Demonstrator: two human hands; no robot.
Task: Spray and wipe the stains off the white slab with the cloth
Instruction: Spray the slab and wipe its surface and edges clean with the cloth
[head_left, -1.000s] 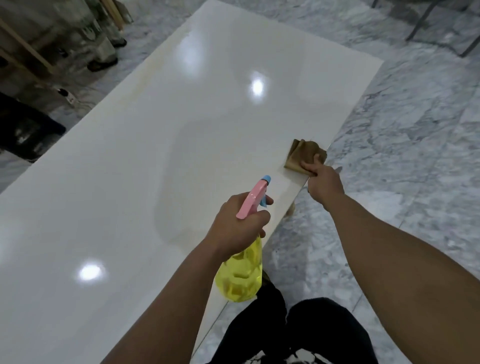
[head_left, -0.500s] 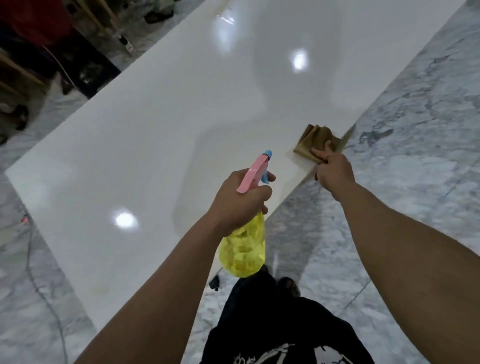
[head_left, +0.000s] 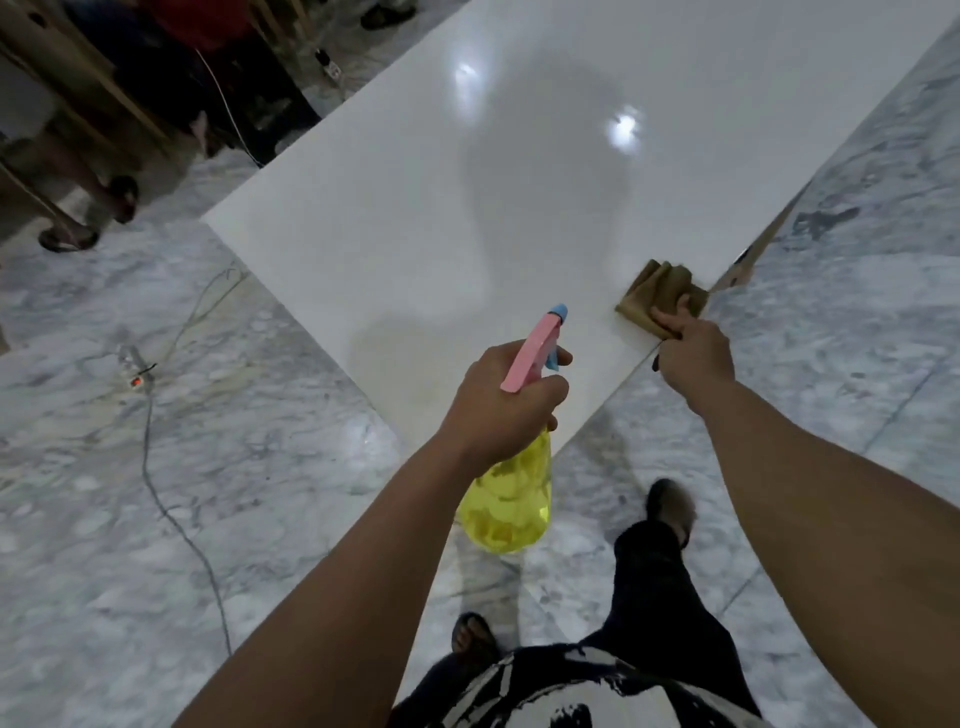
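Observation:
A glossy white slab (head_left: 519, 218) lies low over the marble floor, its near corner pointing toward me. My left hand (head_left: 506, 405) grips a yellow spray bottle (head_left: 509, 504) with a pink trigger head and blue nozzle, held over the slab's near corner. A faint yellowish stain (head_left: 410, 358) shows on the slab just beyond the nozzle. My right hand (head_left: 693, 358) pinches a folded brown cloth (head_left: 660, 296) that rests on the slab at its right edge.
Grey marble floor (head_left: 208, 467) surrounds the slab. A cable with a power strip (head_left: 137, 382) trails on the floor at left. Another person's legs and sandals (head_left: 88, 208) stand at far left near wooden frames. My own legs and feet are below.
The view has swung left and back, so the slab's near corner and left floor now show. Both hands keep their hold; the cloth stays at the right edge.

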